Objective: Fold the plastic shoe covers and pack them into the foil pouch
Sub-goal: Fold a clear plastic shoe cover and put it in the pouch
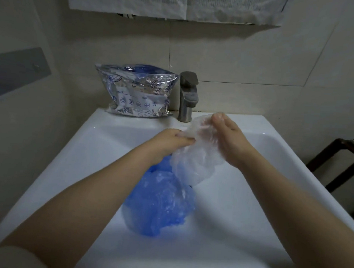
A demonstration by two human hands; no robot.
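My left hand (172, 138) and right hand (230, 136) both pinching the clear shoe cover (197, 153), mid-frame above the sink (272, 179).

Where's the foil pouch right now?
The foil pouch stands on the sink ledge against the wall, at the back left of the head view, just left of the faucet.
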